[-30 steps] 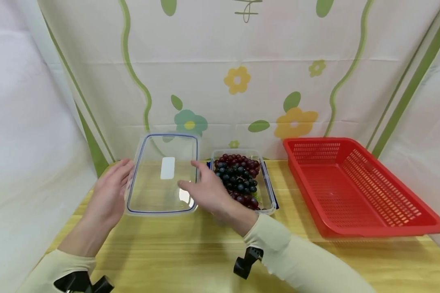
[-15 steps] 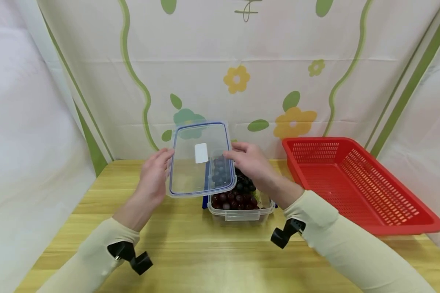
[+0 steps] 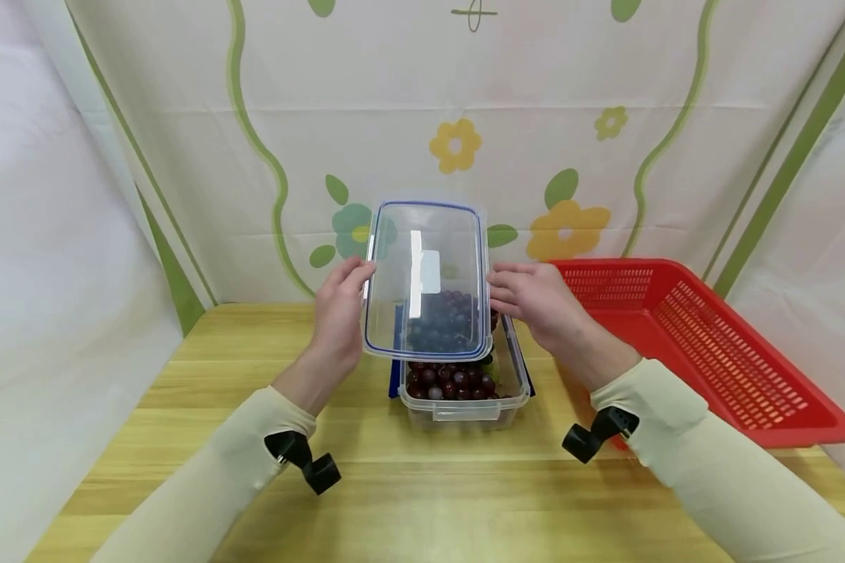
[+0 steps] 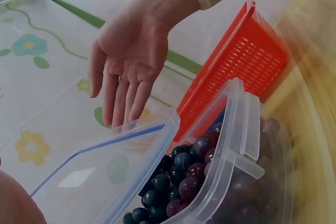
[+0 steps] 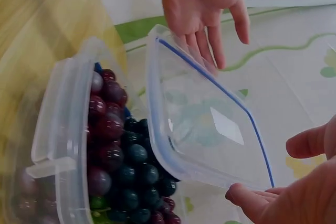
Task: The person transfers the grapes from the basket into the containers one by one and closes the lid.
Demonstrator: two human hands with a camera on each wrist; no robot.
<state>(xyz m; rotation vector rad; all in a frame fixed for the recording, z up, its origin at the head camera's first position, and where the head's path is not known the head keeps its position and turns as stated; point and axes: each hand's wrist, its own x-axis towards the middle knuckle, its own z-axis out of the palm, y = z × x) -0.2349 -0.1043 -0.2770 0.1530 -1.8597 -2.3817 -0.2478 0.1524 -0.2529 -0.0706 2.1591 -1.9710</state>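
A clear rectangular lid [image 3: 458, 234] with a blue seal line and a white label is raised, tilted, over a clear plastic food container [image 3: 465, 413]. My left hand [image 3: 336, 313] touches the lid's left edge with straight fingers. Its thumb stands apart from the lid in the right wrist view. At the opposite edge, the straight fingertips of my right hand [image 3: 545, 305] touch the lid, thumb spread away. So the lid is carried between both hands. Red and dark grapes [image 3: 454, 383] fill much of the container, some seen through the lid. Blue flaps hang out at the container's sides.
A red perforated plastic basket [image 3: 803, 422] stands to the right of the container, partly behind my right forearm. Everything rests on a wooden table [image 3: 422, 500]. Behind it hangs a white cloth [image 3: 366, 133] printed with flowers and vines.
The lid has moved right, from beside the container to above it, and its far edge has tipped up. My right hand has reached its right edge; both hands have shifted right with it.
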